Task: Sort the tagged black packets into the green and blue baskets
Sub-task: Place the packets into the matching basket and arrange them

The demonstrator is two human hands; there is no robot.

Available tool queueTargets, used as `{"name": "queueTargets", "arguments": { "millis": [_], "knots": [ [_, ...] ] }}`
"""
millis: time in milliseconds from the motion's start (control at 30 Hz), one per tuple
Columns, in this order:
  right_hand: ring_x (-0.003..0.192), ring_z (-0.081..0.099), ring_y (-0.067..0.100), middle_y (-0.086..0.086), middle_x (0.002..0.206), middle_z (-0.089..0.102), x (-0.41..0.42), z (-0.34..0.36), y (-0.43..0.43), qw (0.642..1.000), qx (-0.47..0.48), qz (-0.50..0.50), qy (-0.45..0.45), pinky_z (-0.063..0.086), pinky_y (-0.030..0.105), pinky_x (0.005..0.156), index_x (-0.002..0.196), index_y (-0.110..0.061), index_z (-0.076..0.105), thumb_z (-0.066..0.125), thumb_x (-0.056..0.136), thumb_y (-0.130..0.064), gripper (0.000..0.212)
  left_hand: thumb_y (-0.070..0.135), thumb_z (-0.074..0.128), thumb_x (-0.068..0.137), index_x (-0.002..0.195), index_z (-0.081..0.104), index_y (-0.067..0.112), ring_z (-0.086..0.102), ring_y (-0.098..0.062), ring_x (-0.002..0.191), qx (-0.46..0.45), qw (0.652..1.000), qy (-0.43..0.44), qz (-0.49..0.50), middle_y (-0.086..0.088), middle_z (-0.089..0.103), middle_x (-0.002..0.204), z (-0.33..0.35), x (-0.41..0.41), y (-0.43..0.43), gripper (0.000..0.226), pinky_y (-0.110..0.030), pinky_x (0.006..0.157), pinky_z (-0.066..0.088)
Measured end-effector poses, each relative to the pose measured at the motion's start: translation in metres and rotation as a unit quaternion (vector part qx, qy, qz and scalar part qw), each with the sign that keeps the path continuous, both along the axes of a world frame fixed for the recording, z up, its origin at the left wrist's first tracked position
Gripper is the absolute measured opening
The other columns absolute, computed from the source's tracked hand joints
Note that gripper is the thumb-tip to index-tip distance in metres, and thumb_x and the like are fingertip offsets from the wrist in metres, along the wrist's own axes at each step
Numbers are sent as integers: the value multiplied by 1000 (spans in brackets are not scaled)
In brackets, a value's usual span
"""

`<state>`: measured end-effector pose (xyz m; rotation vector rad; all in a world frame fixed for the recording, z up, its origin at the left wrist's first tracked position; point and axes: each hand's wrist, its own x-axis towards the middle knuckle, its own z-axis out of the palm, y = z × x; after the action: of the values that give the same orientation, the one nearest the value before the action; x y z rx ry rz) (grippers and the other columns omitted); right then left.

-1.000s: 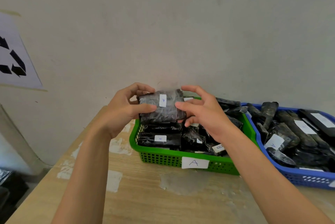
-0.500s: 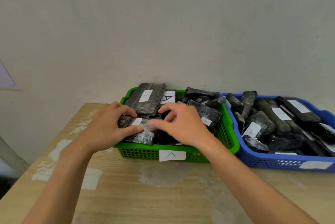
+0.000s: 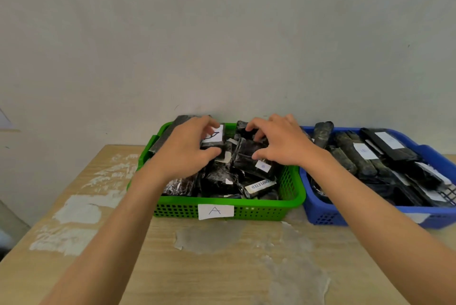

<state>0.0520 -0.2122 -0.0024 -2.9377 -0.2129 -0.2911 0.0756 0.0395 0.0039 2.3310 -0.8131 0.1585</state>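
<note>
The green basket, with a white tag marked A on its front wall, is heaped with black packets. My left hand reaches into its back left part, and thumb and fingers curl round a black packet with a large white tag. My right hand is over the back right part. Its thumb presses a black packet with a small white tag while its fingers curl over the packet's far end. The blue basket stands right beside the green one, also filled with tagged black packets.
Both baskets stand at the back of a wooden table against a pale wall. Worn whitish patches mark the tabletop. The table's left edge runs diagonally at the lower left.
The packet held up in both hands a second ago went down into the green basket's front left. Both hands have since moved to packets at the back of that basket.
</note>
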Motion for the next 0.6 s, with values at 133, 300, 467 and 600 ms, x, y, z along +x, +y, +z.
{"name": "queueTargets", "arguments": {
  "millis": [133,300,467,600],
  "knots": [
    [85,64,2,-13,83,74,-8,5,-6,980,197,37,-2,41,29,88,114,-31,70,89,80,-23,39,28,83,85,142,51,25,60,-14,119,-17,995,88,-31,4,62,128,-5,11,-30,66,-35,102,52],
    [107,64,7,-18,106,74,-18,8,-7,996,74,49,-21,35,39,106,116,-36,64,85,81,-30,41,24,88,78,146,50,26,60,-14,113,69,992,83,-58,6,61,129,-23,18,-57,78,-28,90,47],
    [102,67,-2,-14,107,75,-23,5,-21,985,166,50,2,50,24,101,113,-27,70,77,88,-6,33,29,90,76,137,58,21,63,-25,113,111,992,48,-46,-2,67,122,-21,20,-81,69,-38,92,51],
    [102,66,-10,-16,104,75,-31,0,-38,975,213,37,-58,42,-1,88,110,-25,71,73,93,-6,25,29,93,70,115,74,20,61,-20,90,112,993,10,-38,15,57,84,-1,17,-69,50,-29,73,39]
  ]
}}
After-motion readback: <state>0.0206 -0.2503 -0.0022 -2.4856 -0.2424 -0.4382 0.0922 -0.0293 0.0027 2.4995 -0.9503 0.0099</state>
